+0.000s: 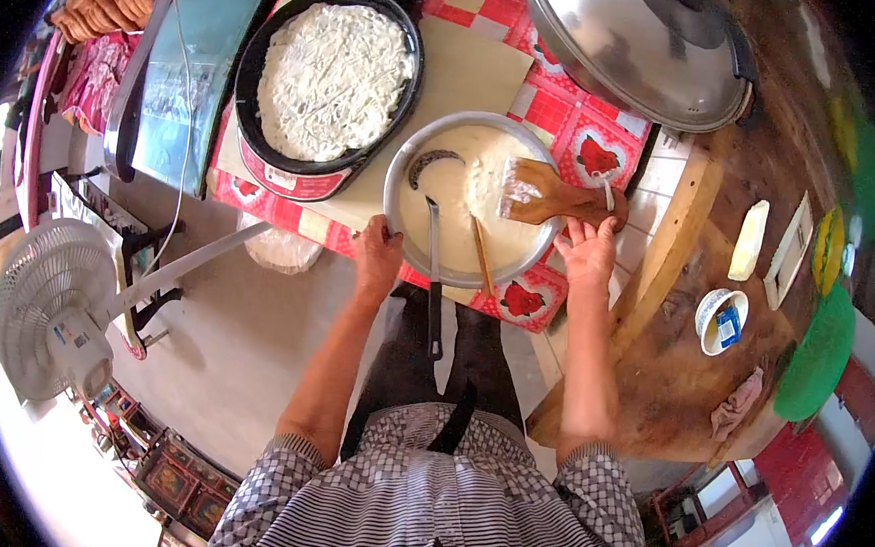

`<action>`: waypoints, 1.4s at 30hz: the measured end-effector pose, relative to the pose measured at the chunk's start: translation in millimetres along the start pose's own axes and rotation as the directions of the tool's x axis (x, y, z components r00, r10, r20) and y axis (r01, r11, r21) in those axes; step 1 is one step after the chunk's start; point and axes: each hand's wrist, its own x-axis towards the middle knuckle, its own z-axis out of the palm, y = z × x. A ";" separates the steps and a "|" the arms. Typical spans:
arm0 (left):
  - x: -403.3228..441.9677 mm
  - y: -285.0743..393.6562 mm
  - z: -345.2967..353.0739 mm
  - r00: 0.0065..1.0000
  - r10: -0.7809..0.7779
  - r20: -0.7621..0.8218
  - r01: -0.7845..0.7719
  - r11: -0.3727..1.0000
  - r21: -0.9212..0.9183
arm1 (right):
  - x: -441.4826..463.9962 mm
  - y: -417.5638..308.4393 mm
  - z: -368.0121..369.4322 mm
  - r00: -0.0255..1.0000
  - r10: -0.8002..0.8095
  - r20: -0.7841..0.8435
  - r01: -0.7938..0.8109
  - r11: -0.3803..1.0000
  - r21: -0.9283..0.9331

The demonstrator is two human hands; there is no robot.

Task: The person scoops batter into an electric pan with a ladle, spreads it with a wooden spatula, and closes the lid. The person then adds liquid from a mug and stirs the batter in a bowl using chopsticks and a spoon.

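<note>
A metal bowl (396,186) of pale batter sits at the edge of the cloth-covered table. My left hand (378,258) grips its left rim between thumb and fingers. On the other side, my right hand (589,253) is open, palm up and fingers stretched, beside the rim and just below a wide wooden spatula (552,195). The spatula lies across the right rim, its blade end smeared with white batter. A black-handled ladle (435,313) leans in the bowl, its scoop partly sunk. Wooden chopsticks (482,254) rest against the near rim.
Behind on the left stands a round black electric pan (246,91) filled with a white shredded mixture (334,82). A large domed metal lid (642,45) lies at the back right. The wooden table (671,388) at right holds a small cup (707,325). A fan (55,300) stands left.
</note>
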 end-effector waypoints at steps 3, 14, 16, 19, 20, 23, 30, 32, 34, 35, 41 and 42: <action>-7.9 2.4 7.7 1.000 -0.001 -0.017 0.002 1.000 0.022 | 7.3 -8.7 2.3 1.000 -0.013 0.028 0.012 1.000 0.013; -56.3 -4.5 59.6 0.993 -0.118 -0.030 0.109 0.970 -0.216 | 42.0 -41.8 9.3 0.992 -0.053 0.111 0.065 0.992 -0.105; -61.3 -11.8 72.8 0.990 -0.138 -0.036 0.124 0.956 -0.265 | 42.3 -46.6 14.7 0.995 -0.045 0.085 0.051 0.996 -0.075; -68.5 1.2 76.9 0.984 -0.178 -0.002 0.169 0.940 -0.295 | 34.8 -55.0 12.9 0.974 -0.094 0.208 0.125 0.983 -0.138; -69.9 10.3 74.5 0.981 -0.192 0.016 0.188 0.937 -0.295 | 33.3 -56.8 13.2 0.972 -0.111 0.208 0.144 0.978 -0.149; -75.9 22.1 79.9 0.963 -0.263 0.064 0.260 0.831 -0.493 | 10.9 -62.1 23.7 0.972 -0.197 0.126 0.220 0.953 -0.208; -83.6 9.2 93.8 0.949 -0.264 0.172 0.314 0.755 -0.576 | -26.5 -61.2 21.0 0.941 -0.332 0.065 0.338 0.918 -0.210; -82.1 13.6 86.9 0.948 -0.235 0.217 0.319 0.677 -0.663 | -34.8 -60.8 18.6 0.920 -0.377 0.108 0.391 0.903 -0.177; -84.9 12.1 76.2 0.888 -0.289 0.358 0.458 0.622 -0.635 | -42.4 -60.3 18.6 0.894 -0.420 0.158 0.441 0.887 -0.137; -86.9 12.3 70.9 0.850 -0.311 0.425 0.523 0.592 -0.613 | -47.4 -58.8 18.6 0.876 -0.456 0.156 0.477 0.867 -0.143; -100.4 101.8 8.7 0.652 -0.159 0.741 0.710 0.470 -0.524 | -100.1 -33.0 21.7 0.650 -0.624 0.434 0.759 0.563 -0.327; -97.1 118.2 1.5 0.629 -0.112 0.769 0.737 0.401 -0.544 | -110.9 -26.8 19.4 0.619 -0.612 0.492 0.785 0.454 -0.422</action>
